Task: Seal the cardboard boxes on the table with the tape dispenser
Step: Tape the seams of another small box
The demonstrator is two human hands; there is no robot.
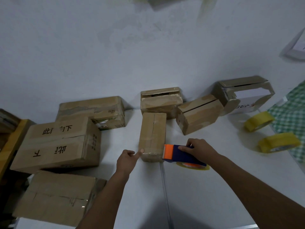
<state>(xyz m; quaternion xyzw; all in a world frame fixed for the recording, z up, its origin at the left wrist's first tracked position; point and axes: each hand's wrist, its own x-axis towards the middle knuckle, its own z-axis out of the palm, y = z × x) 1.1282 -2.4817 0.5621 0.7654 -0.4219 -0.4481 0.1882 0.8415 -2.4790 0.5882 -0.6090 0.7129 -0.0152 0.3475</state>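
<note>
A narrow cardboard box (152, 134) lies lengthwise in the middle of the white table (214, 187), with clear tape across its near end. My right hand (196, 147) grips a blue and orange tape dispenser (179, 153), whose orange head touches the box's near right corner. A yellowish tape roll sits under the dispenser. My left hand (126, 160) has its fingers curled, and the thumb presses the box's near left corner.
Several more cardboard boxes stand around: a stack at the left (56, 146), one at the near left (56, 197), others along the wall (160, 101) and back right (198, 113). Two yellow tape rolls (279, 142) lie at the right beside a green checked cloth (290, 119).
</note>
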